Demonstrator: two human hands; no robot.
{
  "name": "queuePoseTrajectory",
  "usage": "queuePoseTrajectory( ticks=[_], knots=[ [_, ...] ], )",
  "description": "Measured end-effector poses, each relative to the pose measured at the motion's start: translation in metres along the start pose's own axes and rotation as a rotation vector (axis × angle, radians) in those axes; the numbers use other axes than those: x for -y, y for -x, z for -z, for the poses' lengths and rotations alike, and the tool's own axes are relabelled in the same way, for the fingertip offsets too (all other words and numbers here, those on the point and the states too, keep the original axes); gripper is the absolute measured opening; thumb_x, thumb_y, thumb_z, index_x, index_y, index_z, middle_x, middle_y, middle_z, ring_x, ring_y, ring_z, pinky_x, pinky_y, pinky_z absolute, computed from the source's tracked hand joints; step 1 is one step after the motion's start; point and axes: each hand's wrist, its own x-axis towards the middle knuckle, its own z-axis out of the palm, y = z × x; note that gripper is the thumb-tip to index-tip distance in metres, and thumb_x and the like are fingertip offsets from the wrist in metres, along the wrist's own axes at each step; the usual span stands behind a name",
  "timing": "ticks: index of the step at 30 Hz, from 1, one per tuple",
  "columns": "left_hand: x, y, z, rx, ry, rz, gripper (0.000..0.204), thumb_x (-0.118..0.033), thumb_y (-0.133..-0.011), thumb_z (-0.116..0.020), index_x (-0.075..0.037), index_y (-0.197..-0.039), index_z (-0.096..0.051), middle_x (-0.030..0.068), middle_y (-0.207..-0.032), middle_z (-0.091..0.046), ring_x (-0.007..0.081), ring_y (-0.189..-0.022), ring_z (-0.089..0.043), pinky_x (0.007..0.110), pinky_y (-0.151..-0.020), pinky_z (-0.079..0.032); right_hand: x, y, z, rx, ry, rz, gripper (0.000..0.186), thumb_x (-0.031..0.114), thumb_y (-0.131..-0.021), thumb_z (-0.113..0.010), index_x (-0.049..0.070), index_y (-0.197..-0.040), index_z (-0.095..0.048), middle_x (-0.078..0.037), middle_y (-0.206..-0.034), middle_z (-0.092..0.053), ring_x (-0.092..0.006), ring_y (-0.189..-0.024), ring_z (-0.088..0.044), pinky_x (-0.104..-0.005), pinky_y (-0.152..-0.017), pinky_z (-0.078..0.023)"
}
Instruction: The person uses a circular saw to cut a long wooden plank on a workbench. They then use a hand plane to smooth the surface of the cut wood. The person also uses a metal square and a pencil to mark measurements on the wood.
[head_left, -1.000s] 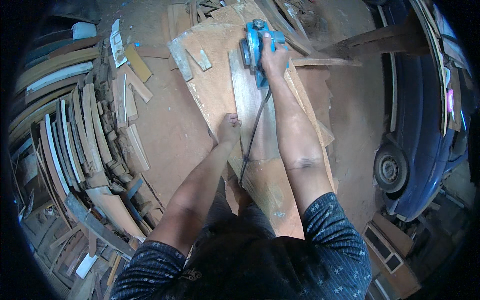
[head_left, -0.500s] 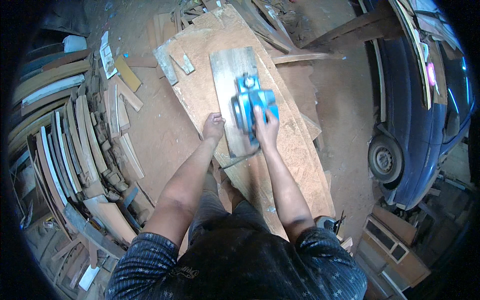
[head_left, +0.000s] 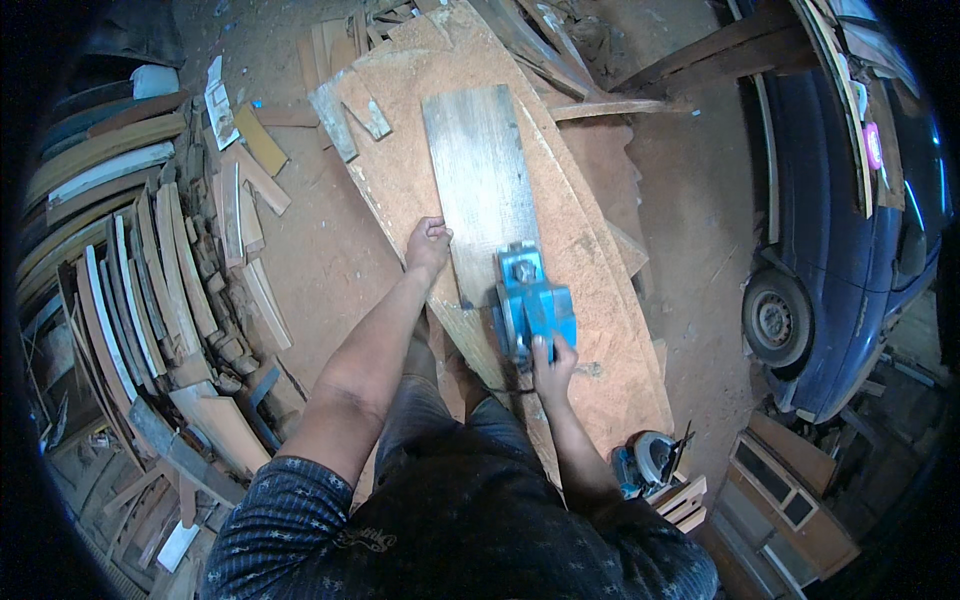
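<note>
A blue electric hand planer (head_left: 535, 305) sits on the near end of a grey-brown wooden board (head_left: 480, 165), reaching past the board's right edge. My right hand (head_left: 555, 370) is closed round the planer's rear handle. At the board's left edge, my left hand (head_left: 430, 243) is closed, its curled fingers gripping the edge; the fingertips are partly hidden. The board lies flat on a long worktop (head_left: 590, 270) strewn with sawdust. A dark cord runs from behind the planer across the worktop's near part.
Two short offcuts (head_left: 365, 118) lie at the worktop's far left. A circular saw (head_left: 650, 462) rests near its right front corner. Stacked planks (head_left: 150, 270) fill the left side, and a blue car (head_left: 830, 280) stands at the right. Timber scraps (head_left: 545, 50) lie beyond the worktop.
My right hand has drawn the planer back toward me, from the board's middle to its near end, uncovering more of the surface. My left hand stays at the left edge.
</note>
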Motion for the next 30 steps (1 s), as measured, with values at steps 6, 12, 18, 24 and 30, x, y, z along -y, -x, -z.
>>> queuePoseTrajectory(
  ticks=[6,12,18,24,30],
  knots=[
    [0.006,-0.004,0.004,-0.020,-0.047,-0.035,0.027,-0.008,-0.092,-0.070,-0.005,-0.118,-0.063,0.0052,-0.100,-0.068,0.0138,-0.090,-0.065,0.029,-0.082,-0.054,0.049,-0.132,-0.057,-0.050,-0.030,0.074,0.029,0.024,-0.095,-0.069,-0.004,-0.098,-0.073,-0.019,-0.081,-0.070,-0.0219,-0.074,-0.064,-0.0377,-0.070,-0.050],
    [0.005,0.002,0.002,0.008,0.009,-0.041,0.024,-0.010,-0.094,-0.069,-0.004,-0.116,-0.063,0.0051,-0.099,-0.068,0.0149,-0.092,-0.065,0.029,-0.086,-0.052,0.095,-0.277,-0.120,-0.107,-0.018,0.071,0.050,0.045,-0.097,-0.064,-0.003,-0.092,-0.075,-0.025,-0.081,-0.071,-0.0327,-0.077,-0.068,-0.0430,-0.074,-0.051],
    [0.001,0.006,-0.002,0.027,0.010,-0.134,0.025,-0.004,-0.095,-0.067,-0.005,-0.119,-0.060,0.0030,-0.099,-0.064,0.0116,-0.086,-0.060,0.028,-0.072,-0.052,0.126,-0.384,-0.156,-0.145,0.023,0.192,0.066,0.061,-0.090,-0.064,-0.003,-0.089,-0.075,-0.026,-0.080,-0.071,-0.0382,-0.079,-0.070,-0.0456,-0.077,-0.051],
    [0.002,0.003,0.000,-0.035,-0.025,0.013,0.023,-0.008,-0.094,-0.069,-0.006,-0.117,-0.065,0.0051,-0.100,-0.068,0.0141,-0.094,-0.066,0.028,-0.088,-0.052,0.131,-0.384,-0.160,-0.090,-0.018,0.044,0.067,0.062,-0.087,-0.067,-0.004,-0.087,-0.075,-0.026,-0.082,-0.071,-0.0361,-0.080,-0.070,-0.0448,-0.078,-0.051],
    [0.001,0.005,-0.002,-0.049,-0.047,-0.017,0.026,-0.009,-0.093,-0.070,-0.007,-0.119,-0.066,0.0048,-0.102,-0.070,0.0145,-0.097,-0.067,0.030,-0.090,-0.052,0.104,-0.330,-0.128,-0.088,-0.079,0.072,0.059,0.054,-0.092,-0.070,0.000,-0.071,-0.065,-0.004,-0.062,-0.059,-0.0133,-0.052,-0.057,-0.0297,-0.051,-0.046]
  ],
)
